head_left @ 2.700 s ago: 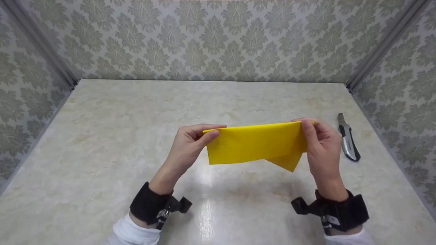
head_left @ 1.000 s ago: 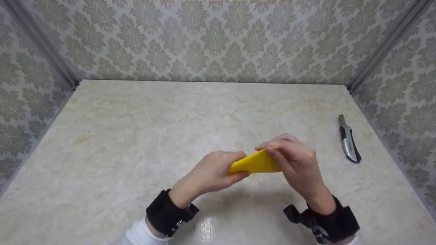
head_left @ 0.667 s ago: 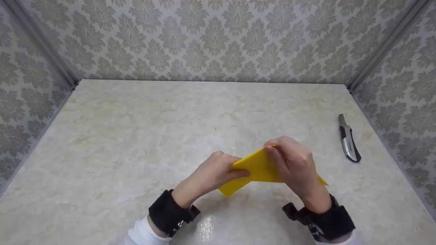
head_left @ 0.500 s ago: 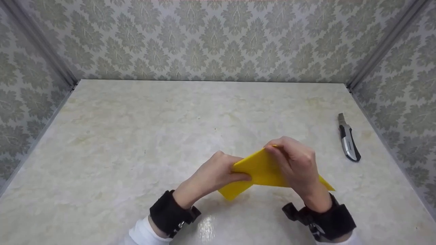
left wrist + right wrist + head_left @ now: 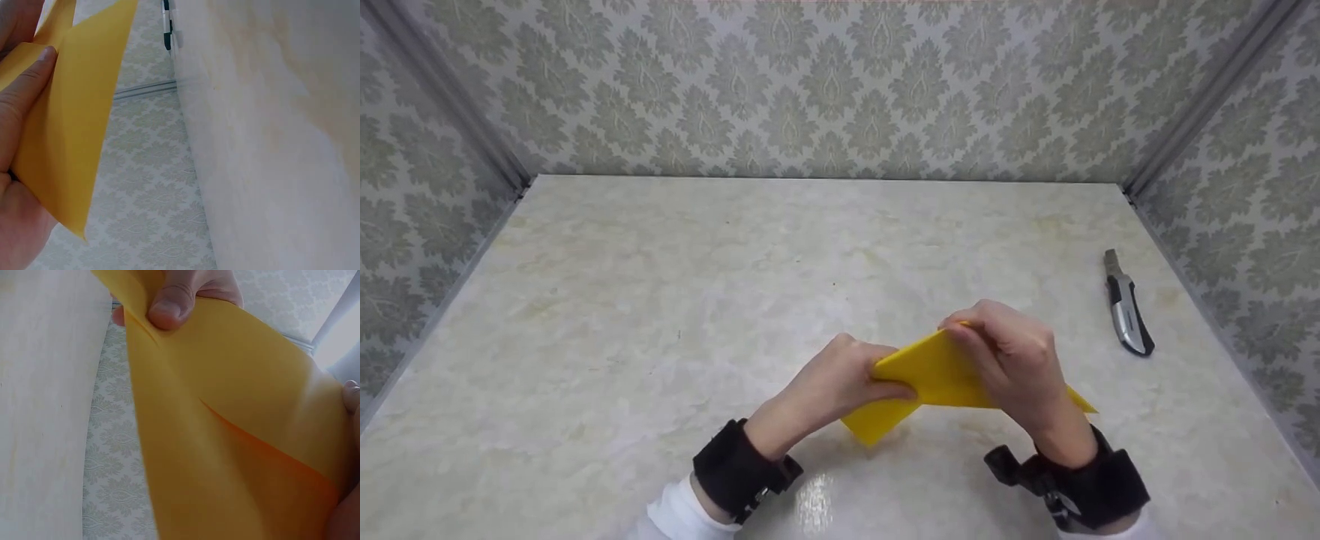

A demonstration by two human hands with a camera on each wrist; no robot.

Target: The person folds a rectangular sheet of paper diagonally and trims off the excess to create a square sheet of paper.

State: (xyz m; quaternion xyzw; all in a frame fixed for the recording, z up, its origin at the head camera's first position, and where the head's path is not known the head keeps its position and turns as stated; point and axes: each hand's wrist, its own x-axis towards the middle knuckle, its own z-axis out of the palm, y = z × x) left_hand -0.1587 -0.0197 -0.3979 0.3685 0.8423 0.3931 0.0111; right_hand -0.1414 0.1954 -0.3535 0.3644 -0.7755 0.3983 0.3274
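Note:
A sheet of yellow paper (image 5: 941,375), folded with slanting edges, is held in the air between both hands in the head view. My left hand (image 5: 840,379) pinches its left part, thumb on the near face. At the upper edge, my right hand (image 5: 1012,360) pinches the paper between thumb and fingers. One corner hangs below the left thumb, and another pokes out behind the right wrist. In the left wrist view the paper (image 5: 79,124) shows layers spreading apart under the thumb. The right wrist view shows a curved opening in the folded paper (image 5: 236,360).
A utility knife (image 5: 1126,311) with a grey and black handle lies on the right of the pale marbled table (image 5: 660,262), its blade toward the back. Patterned walls (image 5: 832,90) enclose the back and both sides.
From a wide, level hold on the paper, my hands have come closer together and lower. The paper now slants, left end down. Over the last half second almost nothing moves.

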